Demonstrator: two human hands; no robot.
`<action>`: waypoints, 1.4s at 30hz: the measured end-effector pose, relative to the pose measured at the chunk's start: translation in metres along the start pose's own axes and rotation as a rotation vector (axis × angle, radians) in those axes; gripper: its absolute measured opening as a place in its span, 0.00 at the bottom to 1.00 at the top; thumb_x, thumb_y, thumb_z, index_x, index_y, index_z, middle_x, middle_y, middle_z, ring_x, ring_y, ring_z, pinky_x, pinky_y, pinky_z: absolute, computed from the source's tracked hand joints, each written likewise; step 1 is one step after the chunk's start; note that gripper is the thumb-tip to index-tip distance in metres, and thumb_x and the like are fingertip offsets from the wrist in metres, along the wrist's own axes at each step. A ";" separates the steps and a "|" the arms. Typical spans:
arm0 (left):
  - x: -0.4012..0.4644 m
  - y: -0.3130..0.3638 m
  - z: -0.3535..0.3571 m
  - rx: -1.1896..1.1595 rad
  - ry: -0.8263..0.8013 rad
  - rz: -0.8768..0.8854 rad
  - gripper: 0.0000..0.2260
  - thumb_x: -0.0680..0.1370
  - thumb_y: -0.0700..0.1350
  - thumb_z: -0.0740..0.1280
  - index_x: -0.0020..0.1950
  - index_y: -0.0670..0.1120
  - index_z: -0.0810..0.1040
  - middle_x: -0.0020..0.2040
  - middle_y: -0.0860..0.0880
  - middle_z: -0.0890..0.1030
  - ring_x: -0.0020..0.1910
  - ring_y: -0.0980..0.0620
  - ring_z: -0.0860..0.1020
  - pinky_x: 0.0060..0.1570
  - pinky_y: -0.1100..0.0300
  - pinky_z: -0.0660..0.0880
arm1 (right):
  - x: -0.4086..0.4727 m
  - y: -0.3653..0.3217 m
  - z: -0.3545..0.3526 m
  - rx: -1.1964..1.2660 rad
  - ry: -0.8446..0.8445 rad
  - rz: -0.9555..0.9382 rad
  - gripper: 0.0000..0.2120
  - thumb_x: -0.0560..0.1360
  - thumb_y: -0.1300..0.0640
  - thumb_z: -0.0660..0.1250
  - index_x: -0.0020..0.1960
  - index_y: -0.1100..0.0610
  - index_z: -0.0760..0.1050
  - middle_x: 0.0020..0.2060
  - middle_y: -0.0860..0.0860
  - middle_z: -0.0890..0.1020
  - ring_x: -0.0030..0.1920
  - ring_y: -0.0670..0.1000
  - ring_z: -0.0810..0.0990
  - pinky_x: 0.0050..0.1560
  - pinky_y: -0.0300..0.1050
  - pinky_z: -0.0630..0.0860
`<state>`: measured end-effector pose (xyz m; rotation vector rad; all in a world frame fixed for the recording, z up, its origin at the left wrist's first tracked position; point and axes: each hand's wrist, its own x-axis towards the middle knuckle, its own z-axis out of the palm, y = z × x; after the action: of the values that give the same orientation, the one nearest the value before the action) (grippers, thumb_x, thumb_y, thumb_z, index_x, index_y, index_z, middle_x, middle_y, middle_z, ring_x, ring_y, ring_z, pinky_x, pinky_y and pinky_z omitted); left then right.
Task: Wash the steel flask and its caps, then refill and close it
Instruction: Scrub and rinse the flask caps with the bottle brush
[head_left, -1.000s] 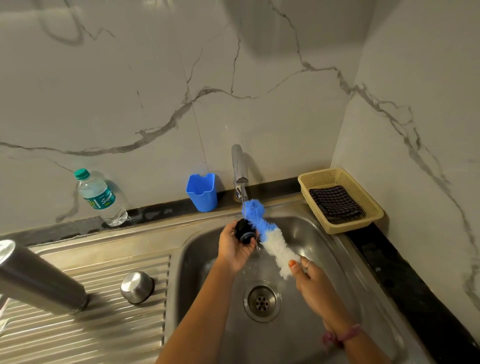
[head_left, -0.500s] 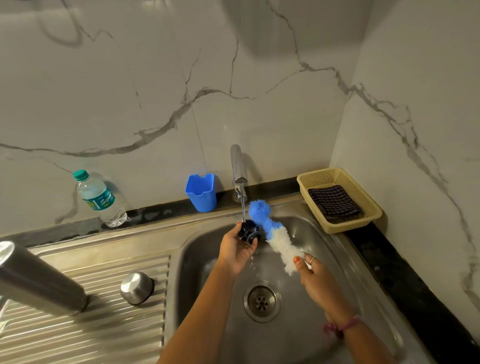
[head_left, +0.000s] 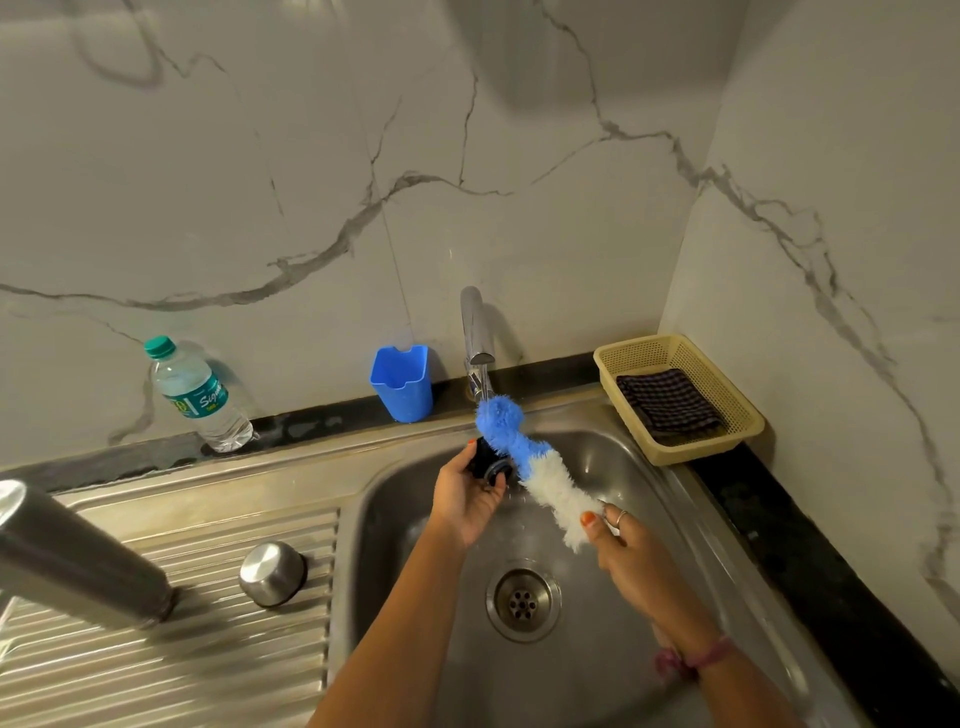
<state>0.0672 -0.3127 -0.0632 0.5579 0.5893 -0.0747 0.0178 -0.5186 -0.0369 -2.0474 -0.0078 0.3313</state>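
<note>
Over the sink (head_left: 691, 525), the left hand (head_left: 467, 501) curls its fingers round a small black cap (head_left: 491, 462), holding it just under the tap (head_left: 478, 332), from which a thin stream appears to fall. The right hand (head_left: 631, 551) pinches the white end of a fluffy brush (head_left: 524, 457), whose blue head lies against the cap and close under the spout. The flask (head_left: 67, 556) lies on its side on the ribbed drainer (head_left: 171, 665) at the left, well apart from the hands, and a steel cap (head_left: 272, 574) sits mouth down near its end. The main risk, as I judge it, is the wet black cap slipping from the fingers as the brush pushes against it; it would drop into the basin, near the drain (head_left: 523, 603), though it looks too large to go through. Water striking the brush head could also splash onto the bench and the wall. The brush is held only at its tip, so a hard scrub may twist it loose. The flask, lying on a sloped ribbed surface, might roll if knocked. A water bottle (head_left: 195, 395), a blue cup (head_left: 402, 382) and a basket (head_left: 748, 410) holding a cloth (head_left: 667, 400) stand behind.
</note>
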 end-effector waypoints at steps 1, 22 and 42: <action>0.001 -0.001 0.000 -0.006 0.000 -0.001 0.17 0.79 0.45 0.65 0.66 0.39 0.75 0.56 0.40 0.80 0.46 0.49 0.79 0.37 0.62 0.78 | 0.003 0.002 0.000 -0.003 0.004 0.011 0.15 0.81 0.50 0.57 0.64 0.54 0.74 0.23 0.42 0.70 0.25 0.39 0.69 0.32 0.33 0.64; -0.003 -0.006 0.009 -0.026 -0.044 -0.008 0.18 0.79 0.45 0.69 0.65 0.37 0.75 0.61 0.36 0.79 0.60 0.41 0.79 0.46 0.52 0.83 | 0.006 0.015 0.011 0.045 0.023 0.042 0.21 0.81 0.47 0.57 0.70 0.56 0.69 0.31 0.40 0.67 0.32 0.38 0.66 0.35 0.32 0.64; 0.001 -0.008 -0.005 -0.003 0.085 0.030 0.19 0.75 0.45 0.73 0.62 0.38 0.78 0.55 0.39 0.82 0.49 0.46 0.83 0.48 0.59 0.81 | 0.008 0.006 -0.013 -0.073 -0.007 0.106 0.26 0.80 0.42 0.54 0.71 0.56 0.67 0.43 0.44 0.71 0.43 0.44 0.71 0.51 0.46 0.70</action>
<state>0.0643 -0.3173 -0.0711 0.5692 0.6637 -0.0213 0.0276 -0.5311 -0.0378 -2.1238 0.0857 0.4094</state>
